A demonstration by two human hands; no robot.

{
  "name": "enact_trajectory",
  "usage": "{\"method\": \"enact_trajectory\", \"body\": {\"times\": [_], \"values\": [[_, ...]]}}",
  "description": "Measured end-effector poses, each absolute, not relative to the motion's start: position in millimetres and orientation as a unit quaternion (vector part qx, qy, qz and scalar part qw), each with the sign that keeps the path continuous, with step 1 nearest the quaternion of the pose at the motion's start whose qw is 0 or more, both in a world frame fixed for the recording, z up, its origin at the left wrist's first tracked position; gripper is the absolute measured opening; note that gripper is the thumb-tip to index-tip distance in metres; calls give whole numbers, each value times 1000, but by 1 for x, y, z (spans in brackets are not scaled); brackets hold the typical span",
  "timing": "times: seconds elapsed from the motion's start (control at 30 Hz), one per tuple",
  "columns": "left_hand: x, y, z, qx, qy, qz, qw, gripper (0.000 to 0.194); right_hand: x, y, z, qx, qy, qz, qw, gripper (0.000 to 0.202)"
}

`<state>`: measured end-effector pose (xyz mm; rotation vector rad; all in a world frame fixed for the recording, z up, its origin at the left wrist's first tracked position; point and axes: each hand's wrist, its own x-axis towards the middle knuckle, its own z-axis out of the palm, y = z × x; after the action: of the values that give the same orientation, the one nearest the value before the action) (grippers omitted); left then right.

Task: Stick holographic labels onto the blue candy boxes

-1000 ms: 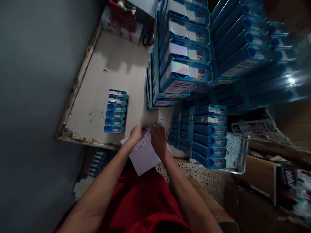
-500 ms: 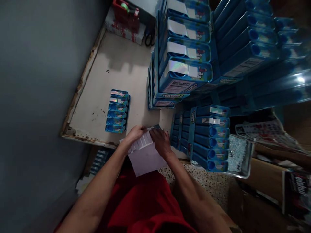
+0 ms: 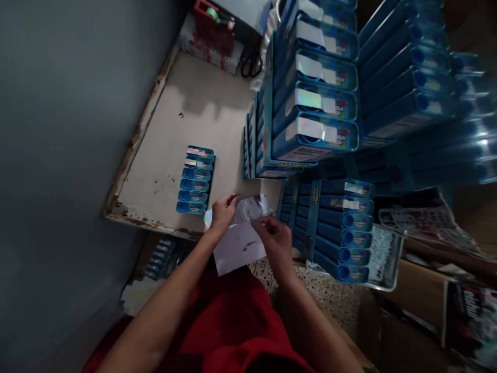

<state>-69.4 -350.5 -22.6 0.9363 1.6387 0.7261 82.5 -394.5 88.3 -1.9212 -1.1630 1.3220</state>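
Note:
Over the near edge of the table, my left hand (image 3: 222, 214) is closed on the upper left side of a sticker sheet (image 3: 233, 254). The sheet's lower part is plain white, and its upper part is shiny and silvery, slightly bent. My right hand (image 3: 277, 243) is closed in a pinch at the sheet's right side; whether a loose sticker is between the fingertips is hard to see. Left of the hands, a row of small blue candy boxes (image 3: 194, 185) lies on the table; the two farthest carry shiny stickers across their ends.
Tall stacks of blue boxes (image 3: 314, 129) with stickers stand at the back right. A lower blue stack (image 3: 330, 228) sits beside my right hand, by a metal tray (image 3: 395, 267). A red tape dispenser (image 3: 212, 28) and black scissors (image 3: 251, 65) lie at the back. The table edge (image 3: 149, 223) is chipped.
My right hand has drawn back to the right from the sheet's upper part into a pinch. The silvery part shows more now. The whole view has shifted a little.

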Motion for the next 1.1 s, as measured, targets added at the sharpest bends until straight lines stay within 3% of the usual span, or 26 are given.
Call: {"method": "enact_trajectory", "body": {"times": [0.1, 0.2, 0.33, 0.53, 0.7, 0.83, 1.1], "values": [[-91, -367, 2, 152, 542, 398, 724, 72, 65, -378, 96, -663, -277, 616, 323, 29], [-109, -378, 21, 22, 461, 438, 772, 66, 50, -366, 90, -643, -223, 655, 329, 32], [-119, -381, 35, 39, 525, 460, 715, 42, 40, -364, 82, -637, -195, 676, 314, 31], [-139, -380, 46, 76, 629, 482, 605, 39, 9, -356, 77, -682, -278, 613, 285, 33], [-187, -363, 35, 178, 727, 476, 462, 33, -48, -327, 47, -700, -384, 515, 312, 34], [-223, -333, 13, 282, 783, 429, 353, 26, -83, -299, 21, -723, -484, 423, 252, 30], [-236, -309, -20, 252, 777, 421, 396, 23, -99, -278, 3, -752, -541, 344, 152, 28]]}}
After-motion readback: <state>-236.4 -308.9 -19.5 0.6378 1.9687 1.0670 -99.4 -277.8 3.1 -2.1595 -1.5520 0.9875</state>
